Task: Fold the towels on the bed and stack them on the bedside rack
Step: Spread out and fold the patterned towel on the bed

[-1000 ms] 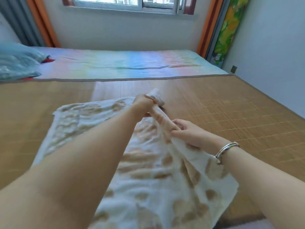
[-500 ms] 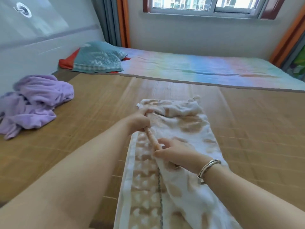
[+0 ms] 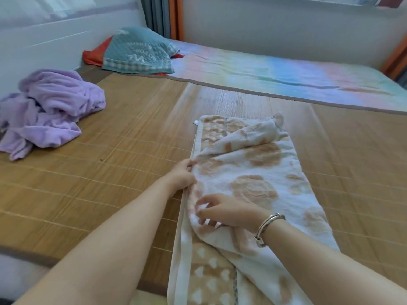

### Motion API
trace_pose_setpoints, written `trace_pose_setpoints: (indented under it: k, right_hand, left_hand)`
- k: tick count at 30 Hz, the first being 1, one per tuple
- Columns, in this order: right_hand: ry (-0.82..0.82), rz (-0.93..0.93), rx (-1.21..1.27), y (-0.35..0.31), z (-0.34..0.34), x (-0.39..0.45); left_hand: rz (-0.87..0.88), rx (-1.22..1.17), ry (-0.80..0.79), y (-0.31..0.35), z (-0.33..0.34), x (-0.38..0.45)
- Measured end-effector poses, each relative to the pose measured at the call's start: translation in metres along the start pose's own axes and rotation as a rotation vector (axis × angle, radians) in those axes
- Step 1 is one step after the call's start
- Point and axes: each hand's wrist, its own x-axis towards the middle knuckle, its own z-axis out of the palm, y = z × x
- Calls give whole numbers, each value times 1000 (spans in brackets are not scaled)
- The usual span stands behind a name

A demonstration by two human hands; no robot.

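While the towel lies lengthwise at the mat's near edge, folded over itself, left hand pinches its left edge, right hand rests fingers spread and bent on top; purple towel crumpled at mat's left edge

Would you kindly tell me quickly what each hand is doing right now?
Left hand: pinching the folded edge of the patterned towel.
Right hand: fingers spread and slightly bent, resting on the towel, gripping nothing.
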Motion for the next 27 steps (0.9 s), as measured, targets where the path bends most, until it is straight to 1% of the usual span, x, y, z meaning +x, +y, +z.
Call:
trace_pose_setpoints:
  k: [2, 4, 5, 8, 10, 12, 15, 16, 17, 20, 21, 22, 24, 27]
  right_hand:
    - [1, -22, -78, 6, 0, -7]
    - [46, -37, -205, 12, -4, -19]
    - [62, -32, -284, 14, -7, -28]
    - [62, 33, -556, 22, -9, -48]
    - [105, 41, -692, 25, -6, -57]
    - [147, 6, -625, 21, 0, -63]
    - [162, -87, -364, 4, 16, -73]
    - [153, -109, -286, -1, 24, -78]
    - [119, -111, -203, -4, 30, -78]
    - [-59, -49, 78, -3, 47, -82]
    - [-68, -43, 136, 0, 49, -81]
    - [-30, -37, 173, 3, 50, -79]
    - [117, -22, 225, 11, 46, -76]
    - [360, -63, 191, 29, 33, -71]
  left_hand:
    - [-9, -86, 35, -7, 2, -8]
    - [-59, -168, 76, -6, 1, -22]
    - [-93, -172, 83, -5, 1, -32]
    - [-230, -118, -1, -7, 5, -70]
    - [-291, -96, -73, -16, 13, -92]
    - [-327, -165, -71, -21, 19, -107]
    - [-363, -350, -21, -19, 18, -125]
    - [-378, -375, -16, -18, 17, -133]
    - [-397, -367, -29, -16, 16, -137]
    - [-453, -260, -103, -20, 17, -152]
    - [-452, -215, -113, -23, 19, -156]
    - [-434, -153, -108, -28, 22, -159]
    - [-397, -56, -53, -35, 27, -160]
    - [-385, -32, 40, -38, 32, -155]
